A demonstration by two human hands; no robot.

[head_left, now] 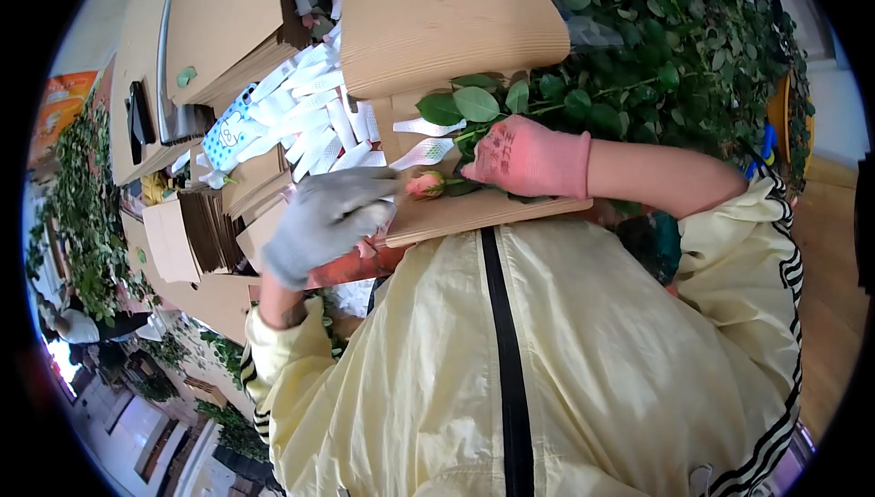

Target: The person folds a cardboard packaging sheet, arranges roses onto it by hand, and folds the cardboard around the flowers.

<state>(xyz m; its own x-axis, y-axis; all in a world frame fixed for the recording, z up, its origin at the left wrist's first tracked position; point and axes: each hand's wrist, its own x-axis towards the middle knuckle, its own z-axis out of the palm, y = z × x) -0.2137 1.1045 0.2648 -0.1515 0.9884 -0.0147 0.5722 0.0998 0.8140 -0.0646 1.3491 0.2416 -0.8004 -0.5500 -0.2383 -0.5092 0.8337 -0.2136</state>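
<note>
A pink-orange rose (pixel 425 184) lies over the brown cardboard in front of me, its head pointing left. My right hand (pixel 529 158), in a pink glove, is closed around its stem just behind the bloom. To the left of the bloom is my left hand (pixel 335 216) in a grey glove, fingers stretched toward the flower and slightly apart, with nothing visible between them. Two white mesh sleeves (pixel 423 153) lie just above the rose.
A heap of white mesh sleeves (pixel 314 119) and a blue patterned phone-like item (pixel 228 137) lie at upper left. Cardboard stacks (pixel 223 23) stand beyond them. A large cardboard piece (pixel 447 19) rises ahead. Leafy stems (pixel 638 69) fill the upper right.
</note>
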